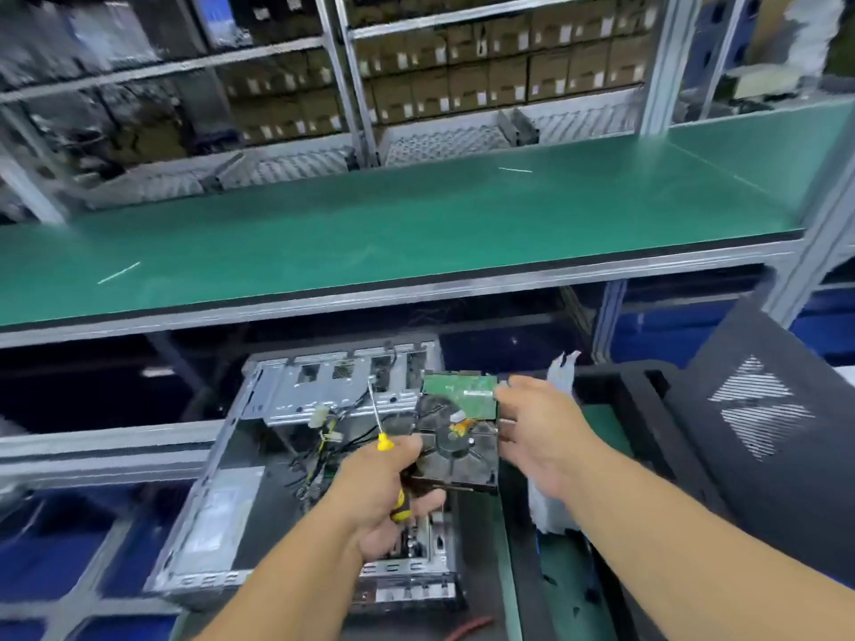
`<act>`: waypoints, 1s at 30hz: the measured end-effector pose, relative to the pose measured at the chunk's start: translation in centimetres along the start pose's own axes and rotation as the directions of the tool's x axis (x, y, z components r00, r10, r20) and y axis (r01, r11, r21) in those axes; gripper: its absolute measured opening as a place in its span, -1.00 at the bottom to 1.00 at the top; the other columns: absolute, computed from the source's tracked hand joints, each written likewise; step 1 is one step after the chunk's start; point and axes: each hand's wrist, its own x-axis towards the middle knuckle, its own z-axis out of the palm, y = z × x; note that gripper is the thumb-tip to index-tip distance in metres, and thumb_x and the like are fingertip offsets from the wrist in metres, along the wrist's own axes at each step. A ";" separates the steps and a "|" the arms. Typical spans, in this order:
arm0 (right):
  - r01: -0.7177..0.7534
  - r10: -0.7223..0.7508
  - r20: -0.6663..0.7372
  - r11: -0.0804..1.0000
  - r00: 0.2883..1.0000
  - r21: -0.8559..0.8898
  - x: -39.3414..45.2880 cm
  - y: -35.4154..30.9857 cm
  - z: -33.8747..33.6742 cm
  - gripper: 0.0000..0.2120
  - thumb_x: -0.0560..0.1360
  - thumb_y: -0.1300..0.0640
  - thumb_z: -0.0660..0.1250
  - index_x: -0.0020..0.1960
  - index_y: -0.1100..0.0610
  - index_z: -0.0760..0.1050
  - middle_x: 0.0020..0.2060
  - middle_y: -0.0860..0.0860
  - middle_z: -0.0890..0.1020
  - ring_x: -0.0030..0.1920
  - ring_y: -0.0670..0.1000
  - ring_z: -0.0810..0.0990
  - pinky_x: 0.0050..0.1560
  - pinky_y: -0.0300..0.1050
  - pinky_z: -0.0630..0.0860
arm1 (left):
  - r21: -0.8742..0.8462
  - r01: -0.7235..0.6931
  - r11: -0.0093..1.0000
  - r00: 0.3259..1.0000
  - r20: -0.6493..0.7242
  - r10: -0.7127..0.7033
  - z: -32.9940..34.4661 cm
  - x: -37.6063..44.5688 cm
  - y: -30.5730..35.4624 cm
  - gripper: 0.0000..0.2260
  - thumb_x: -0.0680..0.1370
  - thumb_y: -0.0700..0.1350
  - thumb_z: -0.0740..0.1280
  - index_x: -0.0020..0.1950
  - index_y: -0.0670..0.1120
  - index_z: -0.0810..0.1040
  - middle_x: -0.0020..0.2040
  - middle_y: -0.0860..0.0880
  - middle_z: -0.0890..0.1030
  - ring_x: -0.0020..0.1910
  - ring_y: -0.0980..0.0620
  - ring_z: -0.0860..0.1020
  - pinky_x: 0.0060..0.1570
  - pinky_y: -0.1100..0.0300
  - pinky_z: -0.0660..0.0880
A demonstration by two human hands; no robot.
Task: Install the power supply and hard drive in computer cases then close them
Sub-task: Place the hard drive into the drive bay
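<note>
An open computer case point(217, 501) lies on its side below me, with its metal drive cage point(333, 390) at the far end and loose cables point(324, 437) inside. Above it I hold a hard drive point(458, 437), its green circuit board facing up. My left hand point(388, 497) grips a yellow-and-black screwdriver point(384, 437), shaft pointing up, and also holds the drive's near left edge. My right hand point(541, 432) holds the drive's right side with fingers curled round its edge.
A green work shelf point(416, 224) runs across above the case. A black perforated side panel point(763, 432) leans at the right. Black foam trays point(615, 390) and a white bag point(562, 372) lie right of the case. Racks of cardboard boxes point(486, 76) fill the background.
</note>
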 end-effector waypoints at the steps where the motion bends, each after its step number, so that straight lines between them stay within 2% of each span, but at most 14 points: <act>1: -0.038 0.039 0.011 0.999 0.999 -0.022 0.2 1.3 1.3 -0.66 0.62 0.21 0.31 0.38 0.12 0.43 0.18 0.22 0.66 -0.10 0.20 0.67 -0.13 0.13 0.62 | -0.022 0.002 1.000 0.999 -0.048 -0.003 -1.2 0.1 0.1 -0.77 0.65 -0.11 0.36 0.24 -0.22 0.59 0.01 -0.23 0.73 -0.21 -0.11 0.69 -0.45 0.17 0.58; 4: -0.100 0.097 -0.031 0.991 0.995 -0.092 0.1 4.6 4.4 -0.52 0.62 0.24 0.31 0.49 -0.01 0.34 0.22 0.16 0.63 -0.08 0.12 0.75 -0.02 0.10 0.64 | -0.018 0.033 0.999 0.988 -0.147 -0.035 -4.6 0.6 0.3 -0.84 0.62 -0.07 0.42 0.08 -0.15 0.61 -0.21 -0.11 0.72 -0.52 0.03 0.56 -0.53 0.21 0.48; 6: -0.123 0.119 -0.036 0.980 0.992 -0.158 -0.1 6.0 6.1 -0.51 0.60 0.25 0.32 0.47 -0.05 0.35 0.21 0.09 0.63 -0.04 0.12 0.76 0.08 0.27 0.66 | 0.023 0.068 0.997 0.986 -0.152 -0.064 -7.1 1.2 0.3 -0.80 0.59 -0.03 0.45 0.10 -0.13 0.62 -0.09 -0.14 0.66 -0.54 0.02 0.47 -0.41 0.16 0.44; 9: -0.110 0.093 -0.083 0.967 0.992 -0.228 -0.4 6.3 6.9 -0.54 0.53 0.14 0.40 0.38 -0.10 0.40 0.21 0.03 0.61 0.08 0.15 0.71 0.02 0.36 0.66 | 0.110 0.056 0.992 0.998 -0.040 -0.052 -10.4 2.1 1.0 -0.77 0.59 -0.04 0.43 0.14 -0.17 0.62 0.01 -0.24 0.62 -0.39 -0.06 0.47 -0.47 0.21 0.36; 12: -0.114 0.086 -0.116 0.958 0.990 -0.262 -0.8 5.5 6.5 -0.61 0.52 -0.01 0.46 0.31 -0.10 0.47 0.21 0.00 0.62 0.12 0.12 0.68 -0.02 0.22 0.70 | 0.258 -0.025 0.966 0.991 0.137 -0.011 -12.9 2.8 2.5 -0.63 0.52 -0.04 0.48 0.13 -0.33 0.62 -0.06 -0.29 0.67 -0.38 -0.05 0.47 -0.60 0.27 0.25; 14: -0.186 0.178 -0.057 0.938 0.982 -0.292 -1.3 5.1 6.4 -0.67 0.52 -0.03 0.47 0.25 0.00 0.56 0.11 0.06 0.72 0.04 0.13 0.73 -0.05 0.15 0.70 | 0.358 -0.060 0.932 0.973 0.231 -0.026 -13.5 3.3 3.8 -0.58 0.41 0.02 0.53 0.05 -0.32 0.66 -0.10 -0.26 0.66 -0.39 -0.03 0.49 -0.61 0.28 0.23; 16: -0.301 0.323 0.024 0.905 0.946 -0.300 -2.0 4.8 6.5 -0.76 0.55 0.02 0.43 0.18 0.08 0.62 0.01 0.10 0.76 -0.05 0.09 0.76 -0.14 0.04 0.69 | 0.403 -0.059 0.913 0.959 0.278 -0.061 -13.6 3.8 5.2 -0.64 0.37 0.05 0.58 -0.04 -0.22 0.73 -0.11 -0.23 0.67 -0.40 0.00 0.52 -0.60 0.28 0.25; 18: -0.405 0.430 0.120 0.895 0.895 -0.184 -2.5 4.9 6.5 -0.79 0.59 0.11 0.39 0.20 0.13 0.61 0.02 0.12 0.76 -0.05 0.09 0.77 -0.18 -0.03 0.68 | 0.339 -0.002 0.941 0.967 0.242 -0.085 -13.1 4.4 6.2 -0.61 0.45 0.12 0.55 -0.01 -0.22 0.74 -0.03 -0.22 0.70 -0.34 -0.08 0.61 -0.52 0.23 0.44; 20: -0.460 0.443 0.203 0.887 0.873 0.041 -3.0 5.3 7.1 -0.72 0.58 0.22 0.39 0.28 0.22 0.55 0.08 0.22 0.73 0.03 0.18 0.75 -0.12 0.07 0.70 | 0.136 0.073 0.988 0.985 0.146 -0.093 -12.4 4.9 6.4 -0.55 0.57 0.18 0.39 0.05 -0.23 0.71 0.04 -0.25 0.71 -0.17 -0.23 0.71 -0.31 0.00 0.64; 21: -0.469 0.431 0.225 0.869 0.874 0.156 -3.3 5.7 7.6 -0.65 0.54 0.27 0.40 0.31 0.28 0.51 0.10 0.27 0.71 0.06 0.24 0.73 -0.10 0.14 0.70 | 0.004 0.068 0.998 0.994 0.091 -0.068 -12.2 5.1 6.1 -0.54 0.62 0.19 0.32 0.06 -0.23 0.66 0.02 -0.24 0.72 -0.18 -0.23 0.71 -0.29 -0.03 0.65; 23: -0.465 0.406 0.233 0.817 0.884 0.340 -3.7 7.0 8.9 -0.55 0.45 0.35 0.41 0.33 0.36 0.46 0.09 0.34 0.69 0.06 0.34 0.71 -0.12 0.27 0.69 | -0.184 -0.021 0.983 0.999 -0.027 0.016 -12.0 5.4 4.9 -0.55 0.65 0.19 0.25 0.10 -0.21 0.58 -0.06 -0.22 0.73 -0.34 -0.12 0.65 -0.44 0.13 0.54; 25: -0.441 0.382 0.221 0.794 0.897 0.418 -4.0 8.1 10.2 -0.60 0.47 0.40 0.40 0.29 0.39 0.48 0.10 0.37 0.67 0.03 0.39 0.71 -0.12 0.33 0.68 | -0.194 -0.059 0.979 0.996 -0.070 0.047 -12.0 5.3 3.4 -0.51 0.66 0.19 0.24 0.16 -0.25 0.63 -0.01 -0.24 0.73 -0.31 -0.07 0.64 -0.41 0.16 0.46; 28: -0.414 0.398 0.129 0.815 0.908 0.405 -4.4 9.1 11.4 -0.73 0.53 0.45 0.39 0.22 0.39 0.48 0.15 0.41 0.58 -0.05 0.38 0.72 -0.12 0.29 0.70 | -0.085 -0.039 0.996 0.998 -0.049 0.035 -11.6 4.7 1.3 -0.58 0.67 0.12 0.28 0.14 -0.24 0.67 0.02 -0.24 0.73 -0.09 -0.20 0.69 -0.11 -0.05 0.59; 30: -0.399 0.410 0.051 0.843 0.911 0.360 -4.5 9.9 11.9 -0.76 0.54 0.46 0.38 0.18 0.39 0.47 0.11 0.39 0.57 -0.04 0.38 0.71 -0.15 0.21 0.71 | -0.014 -0.062 0.998 0.995 -0.079 0.061 -11.3 4.6 0.4 -0.68 0.68 0.03 0.30 0.12 -0.22 0.68 0.00 -0.23 0.73 -0.07 -0.23 0.71 0.02 -0.14 0.63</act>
